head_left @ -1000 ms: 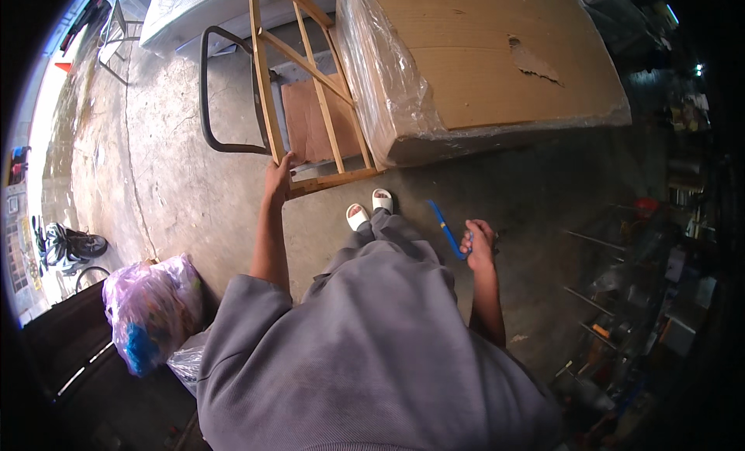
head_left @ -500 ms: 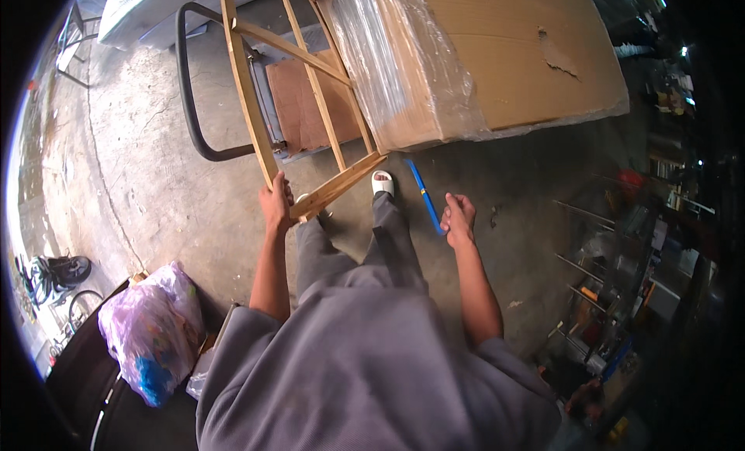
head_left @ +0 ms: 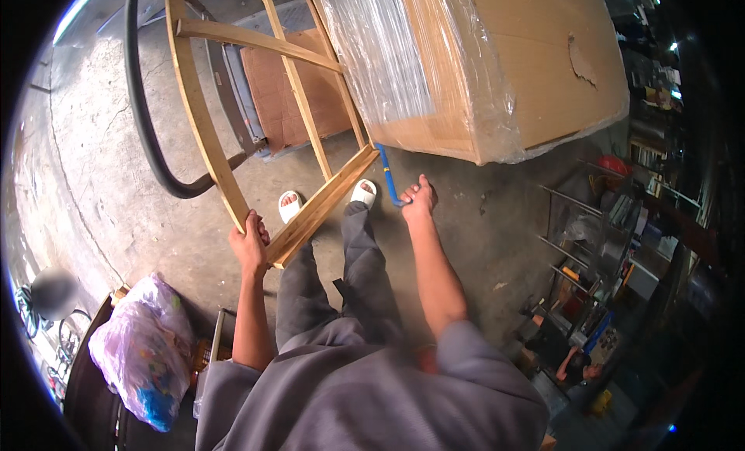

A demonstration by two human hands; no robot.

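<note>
A long ladder-like frame of light wooden slats point(head_left: 320, 206) slants up and away from me, beside a large cardboard box point(head_left: 563, 43). My left hand point(head_left: 250, 245) is closed round the near left corner of this frame. In my right hand point(head_left: 419, 198) is the bent near end of a slim blue bar-shaped tool point(head_left: 386, 170) with a small yellow mark. The tool's far tip meets the frame's right near corner, close under the box; whether they touch I cannot tell.
Clear plastic film point(head_left: 388, 51) wraps the box. Left of the frame curves a dark tubular handle point(head_left: 147, 140), with brown cardboard point(head_left: 283, 102) behind. A stuffed plastic bag point(head_left: 143, 342) lies lower left. Metal racks point(head_left: 578, 257) and a person point(head_left: 574, 366) are at the right.
The blue tool and my right hand have moved left, up to the frame's right corner. My left hand and the frame's near end have come left and closer.
</note>
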